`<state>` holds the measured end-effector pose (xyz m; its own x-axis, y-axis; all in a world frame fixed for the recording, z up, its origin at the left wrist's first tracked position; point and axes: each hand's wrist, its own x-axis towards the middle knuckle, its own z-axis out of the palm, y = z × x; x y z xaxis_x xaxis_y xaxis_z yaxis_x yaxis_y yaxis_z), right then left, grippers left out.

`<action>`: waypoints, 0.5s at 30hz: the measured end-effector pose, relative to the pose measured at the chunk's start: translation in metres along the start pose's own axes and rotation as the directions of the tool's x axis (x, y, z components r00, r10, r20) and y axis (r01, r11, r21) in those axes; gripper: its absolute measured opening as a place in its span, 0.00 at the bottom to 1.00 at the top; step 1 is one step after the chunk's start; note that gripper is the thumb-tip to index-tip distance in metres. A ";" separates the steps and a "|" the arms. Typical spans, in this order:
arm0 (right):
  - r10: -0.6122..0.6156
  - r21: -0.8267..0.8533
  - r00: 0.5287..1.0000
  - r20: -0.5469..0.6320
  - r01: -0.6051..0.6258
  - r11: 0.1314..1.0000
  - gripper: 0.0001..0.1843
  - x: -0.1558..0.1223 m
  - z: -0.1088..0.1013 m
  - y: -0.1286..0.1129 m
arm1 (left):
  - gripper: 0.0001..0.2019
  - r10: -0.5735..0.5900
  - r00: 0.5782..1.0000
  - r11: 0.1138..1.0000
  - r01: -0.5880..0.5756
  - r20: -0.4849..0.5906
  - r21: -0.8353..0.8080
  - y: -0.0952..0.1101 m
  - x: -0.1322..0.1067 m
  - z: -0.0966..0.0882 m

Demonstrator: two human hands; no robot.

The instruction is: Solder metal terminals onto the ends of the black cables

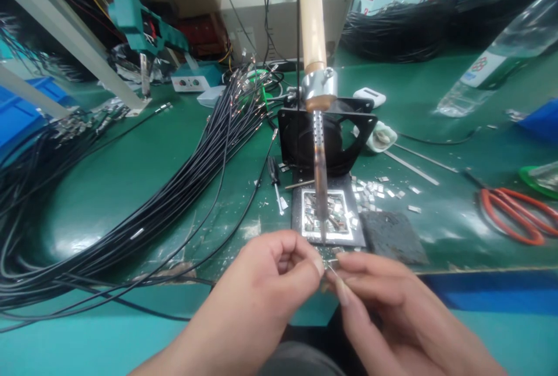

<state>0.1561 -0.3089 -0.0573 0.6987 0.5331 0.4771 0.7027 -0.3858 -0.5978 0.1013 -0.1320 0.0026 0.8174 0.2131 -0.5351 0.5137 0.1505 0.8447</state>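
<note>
My left hand and my right hand meet at the bench's front edge, both pinched on a tiny metal part with a thin wire between the fingertips. Just above them hangs the tip of a soldering iron, clamped upright with a wooden handle. Under the tip lies a small square tray with solder bits. The part itself is too small to make out.
A big bundle of black cables fans across the left of the green bench. A black fan stands behind the iron. Red-handled scissors lie right, a dark sponge pad beside the tray, a plastic bottle far right.
</note>
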 end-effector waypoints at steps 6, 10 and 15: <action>0.074 0.032 0.996 -0.058 -0.073 0.997 0.11 0.006 0.005 -0.007 | 0.07 0.004 1.000 1.000 -0.004 -0.012 0.006 0.004 0.000 -0.001; 0.305 0.197 0.947 -0.103 -0.281 0.939 0.23 0.014 0.010 -0.015 | 0.09 0.000 1.000 1.000 0.000 -0.001 0.000 0.004 0.000 -0.002; 0.413 0.304 0.907 -0.080 -0.373 0.877 0.25 0.015 0.011 -0.017 | 0.12 -0.020 1.000 1.000 0.020 0.011 -0.005 0.000 -0.001 -0.004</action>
<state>0.1535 -0.2859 -0.0472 0.9350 0.2637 0.2372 0.3147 -0.3079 -0.8979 0.0997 -0.1281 0.0034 0.8097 0.1992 -0.5519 0.5288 0.1598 0.8335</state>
